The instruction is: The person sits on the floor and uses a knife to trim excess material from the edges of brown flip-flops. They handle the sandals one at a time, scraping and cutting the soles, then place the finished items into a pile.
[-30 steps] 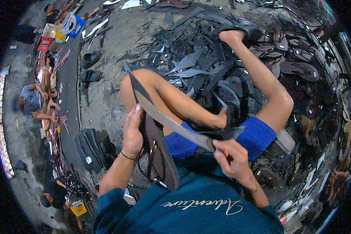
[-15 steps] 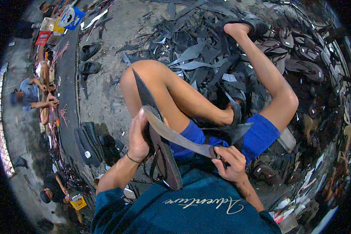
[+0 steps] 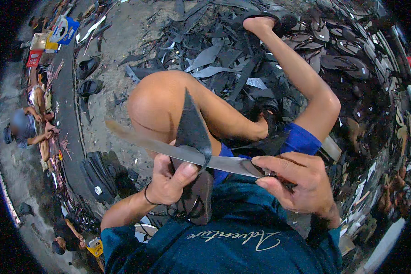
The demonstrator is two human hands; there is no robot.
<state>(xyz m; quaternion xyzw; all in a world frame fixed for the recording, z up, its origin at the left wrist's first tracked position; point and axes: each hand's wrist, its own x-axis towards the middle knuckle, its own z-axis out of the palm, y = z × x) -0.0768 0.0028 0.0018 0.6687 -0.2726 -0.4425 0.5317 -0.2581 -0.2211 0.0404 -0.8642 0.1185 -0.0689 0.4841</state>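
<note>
My left hand (image 3: 169, 185) is closed round a dark brown flip-flop (image 3: 200, 194), its thumb pressed on the toe end. The flip-flop's heel end points toward my shirt. In my right hand (image 3: 301, 182) is a long, curved knife (image 3: 233, 165), gripped at the handle. Its blade lies across the toe end of the sole, and the tip reaches left past my left hand. Beyond the blade stands a pointed black rubber flap (image 3: 192, 125), up against my bent leg. Whether that flap is still joined to the sole is hidden by the blade.
Black rubber scraps (image 3: 210, 64) cover the ground ahead. Many flip-flops (image 3: 345, 66) are heaped at the right. At the left lie two black slippers (image 3: 90, 86) and a dark bundle of rubber pieces (image 3: 96, 176). Another person (image 3: 25, 130) sits farther left. My bare knee (image 3: 153, 96) is close to the blade.
The knife has swung across the toe end, its tip now farther left. My right hand has moved right and up. The rubber flap leans out more widely from the sole.
</note>
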